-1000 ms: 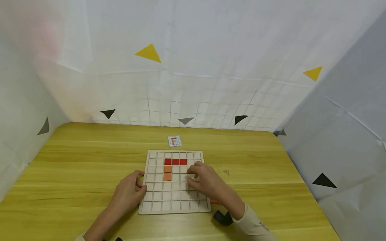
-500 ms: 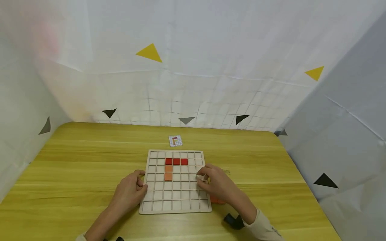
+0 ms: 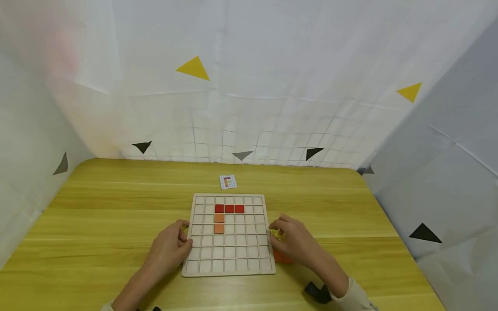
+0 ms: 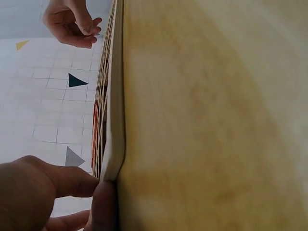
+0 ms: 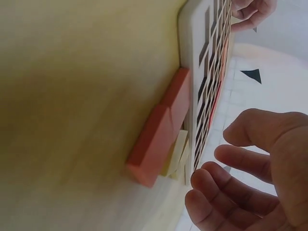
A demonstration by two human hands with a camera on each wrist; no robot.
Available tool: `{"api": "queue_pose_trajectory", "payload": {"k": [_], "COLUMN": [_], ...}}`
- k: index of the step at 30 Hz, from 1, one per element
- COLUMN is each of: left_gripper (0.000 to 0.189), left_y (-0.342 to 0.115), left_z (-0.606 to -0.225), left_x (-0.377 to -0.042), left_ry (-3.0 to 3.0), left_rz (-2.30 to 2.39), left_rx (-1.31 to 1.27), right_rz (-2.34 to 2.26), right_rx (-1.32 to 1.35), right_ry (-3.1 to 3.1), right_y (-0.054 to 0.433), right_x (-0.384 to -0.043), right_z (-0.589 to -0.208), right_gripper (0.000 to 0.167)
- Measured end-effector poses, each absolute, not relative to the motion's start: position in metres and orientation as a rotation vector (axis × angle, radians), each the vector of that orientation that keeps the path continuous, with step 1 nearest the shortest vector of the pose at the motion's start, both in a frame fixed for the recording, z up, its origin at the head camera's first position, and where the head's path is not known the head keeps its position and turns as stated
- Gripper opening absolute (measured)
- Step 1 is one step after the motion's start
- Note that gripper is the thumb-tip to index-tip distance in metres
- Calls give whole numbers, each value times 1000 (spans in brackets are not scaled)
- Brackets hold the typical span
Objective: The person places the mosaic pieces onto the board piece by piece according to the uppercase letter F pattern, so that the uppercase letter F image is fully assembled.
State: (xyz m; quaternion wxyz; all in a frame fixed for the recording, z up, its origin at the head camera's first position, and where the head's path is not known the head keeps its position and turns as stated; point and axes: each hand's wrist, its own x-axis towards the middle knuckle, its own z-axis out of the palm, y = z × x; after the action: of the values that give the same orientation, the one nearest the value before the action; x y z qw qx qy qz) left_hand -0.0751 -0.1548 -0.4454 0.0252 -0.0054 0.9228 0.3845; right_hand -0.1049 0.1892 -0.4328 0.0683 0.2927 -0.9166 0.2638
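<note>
The left hand (image 3: 167, 245) is gripping the left edge of the grid board (image 3: 229, 252); the right hand (image 3: 296, 240), loosely curled and empty, is hovering over yellow tiles (image 5: 174, 156) lying beside the board's right edge.

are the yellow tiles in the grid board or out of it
Out: both head and right wrist views show the yellow tiles beside the grid board, by its right edge; none sits in it.

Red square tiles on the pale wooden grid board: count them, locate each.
3 on the board, second row from its far edge, adjacent: left tile, middle tile, right tile.
</note>
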Motion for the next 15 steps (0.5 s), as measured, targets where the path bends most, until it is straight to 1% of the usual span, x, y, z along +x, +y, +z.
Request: {"api": "queue_pose_trajectory", "payload": {"k": [9,15], "left_gripper": [45,45], "left_y": [-152,-153], "left_z": [-445,-446], "left_x": [-75,-75], "left_ry": [2840,2848], "left_rz": [1191,1178], "left_rx": [-25,-46], "right_rz": [769,791], "right_rx": [856,865], "right_ry": [-2740,-2730], "right_y": [204,206], "right_x": [-98,-97], "right_z": [-435,-437], "right_gripper": [18,17]}}
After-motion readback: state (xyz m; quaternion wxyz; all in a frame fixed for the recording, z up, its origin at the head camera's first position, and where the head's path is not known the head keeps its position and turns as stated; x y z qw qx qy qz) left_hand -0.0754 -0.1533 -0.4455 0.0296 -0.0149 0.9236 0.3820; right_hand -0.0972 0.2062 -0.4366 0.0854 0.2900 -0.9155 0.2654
